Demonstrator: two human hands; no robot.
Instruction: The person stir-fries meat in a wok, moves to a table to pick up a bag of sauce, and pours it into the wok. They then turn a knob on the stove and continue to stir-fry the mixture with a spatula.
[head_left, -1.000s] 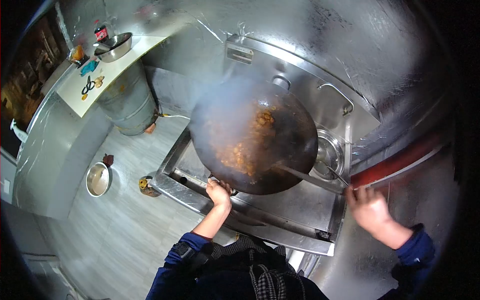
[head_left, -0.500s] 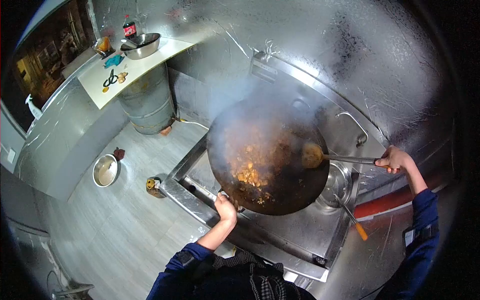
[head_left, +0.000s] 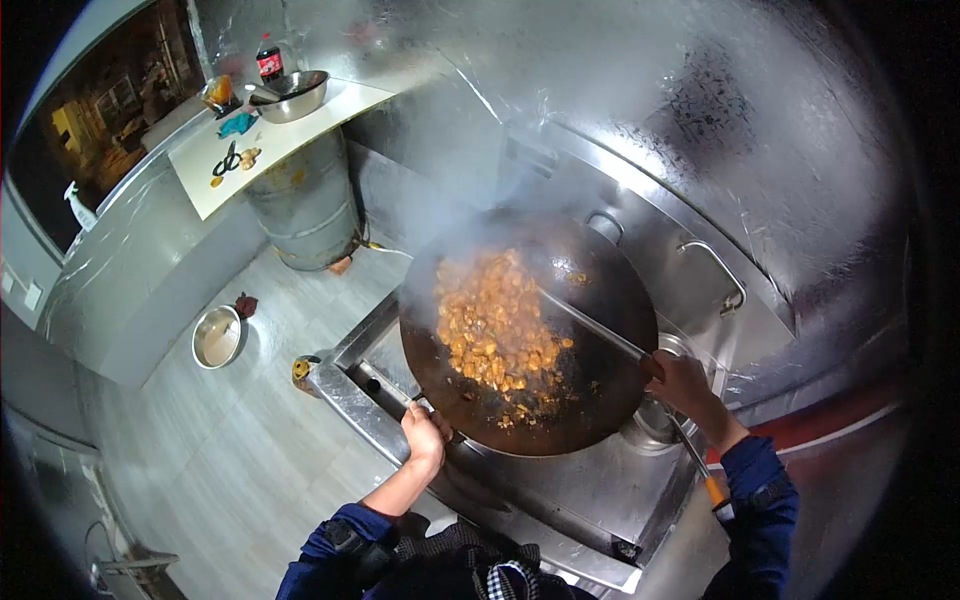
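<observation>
A large dark wok [head_left: 610, 370] sits on the steel stove, with browned chunks of food [head_left: 495, 320] heaped in its left and middle part. Steam rises from it. My left hand [head_left: 425, 435] is closed around the handle at the wok's near left rim. My right hand [head_left: 690, 388] grips the long metal shaft of a wok spatula [head_left: 600, 328] over the right rim. The spatula's head is hidden among the food. Below my right hand, an orange-handled utensil [head_left: 714, 488] leans from a metal pot [head_left: 650, 425] beside the wok.
A faucet [head_left: 718, 275] stands at the stove's back right. On the white table [head_left: 205, 190] are a metal bowl [head_left: 290, 105], a cola bottle [head_left: 269, 62], scissors [head_left: 227, 160] and a blue cloth [head_left: 237, 124]. A basin [head_left: 217, 337] and a jar [head_left: 303, 373] stand on the floor.
My right hand has moved left and inward, pushing the spatula from the wok's right side into the food. The food now shows more clearly through thinner steam. My left hand still grips the handle.
</observation>
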